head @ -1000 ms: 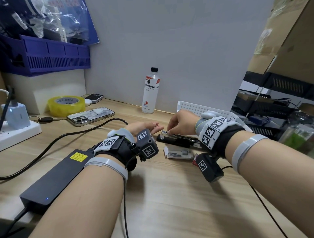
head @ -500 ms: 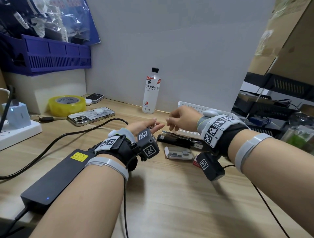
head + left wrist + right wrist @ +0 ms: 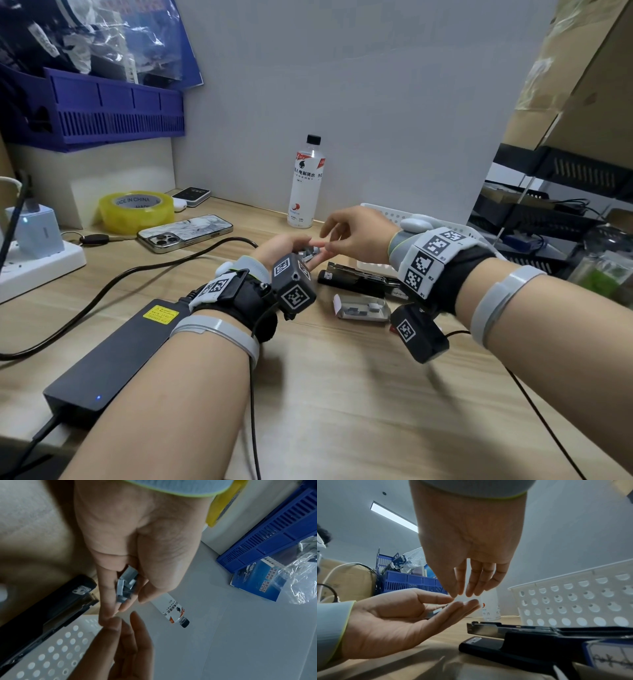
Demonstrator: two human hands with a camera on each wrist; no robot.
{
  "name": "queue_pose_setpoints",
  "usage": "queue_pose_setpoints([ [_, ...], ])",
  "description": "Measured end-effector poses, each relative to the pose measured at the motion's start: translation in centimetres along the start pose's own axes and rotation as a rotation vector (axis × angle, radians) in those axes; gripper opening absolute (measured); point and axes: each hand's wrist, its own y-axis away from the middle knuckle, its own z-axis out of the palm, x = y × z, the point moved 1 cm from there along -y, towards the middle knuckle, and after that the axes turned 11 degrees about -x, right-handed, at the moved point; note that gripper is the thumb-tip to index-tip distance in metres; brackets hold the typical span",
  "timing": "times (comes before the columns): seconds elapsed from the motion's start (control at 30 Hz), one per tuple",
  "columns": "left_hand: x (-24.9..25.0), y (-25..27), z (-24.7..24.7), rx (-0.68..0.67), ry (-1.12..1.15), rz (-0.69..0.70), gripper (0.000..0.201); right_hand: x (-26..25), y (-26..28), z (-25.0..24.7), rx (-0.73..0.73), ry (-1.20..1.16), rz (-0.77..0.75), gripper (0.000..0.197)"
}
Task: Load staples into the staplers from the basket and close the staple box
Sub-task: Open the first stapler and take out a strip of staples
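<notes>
Left hand (image 3: 137, 545) cups loose staples (image 3: 126, 586); right fingers (image 3: 471, 588) spread, apparently empty. Pinch one strip squarely.

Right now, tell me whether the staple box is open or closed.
Open. The staple box lies on the desk with its end flap folded out and grey staple strips visible inside.

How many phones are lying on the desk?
2. One phone with a patterned marble case lies face down beside the yellow tape roll. A smaller dark phone lies farther back, near the wall. Others may be hidden behind the arms.
</notes>
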Motion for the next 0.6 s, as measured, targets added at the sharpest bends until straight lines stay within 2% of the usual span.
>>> queue_pose_setpoints([
  [0.1,-0.03,-0.20,0.27,0.023,-0.047,-0.009,0.034,-0.61,-0.36,0.23,-0.033,0.033,-0.001,0.014],
  [0.23,-0.06,-0.29,0.37,0.024,-0.092,-0.031,0.035,-0.86,-0.78,0.53,-0.006,0.053,0.027,0.006],
  [0.43,-0.34,-0.44,0.64,-0.017,-0.150,0.005,0.018,-0.90,-0.73,0.33,-0.024,0.043,0.042,0.008],
  [0.6,-0.32,-0.05,0.71,-0.112,-0.008,0.007,0.019,-0.74,-0.66,-0.43,-0.008,0.014,0.068,0.012],
])
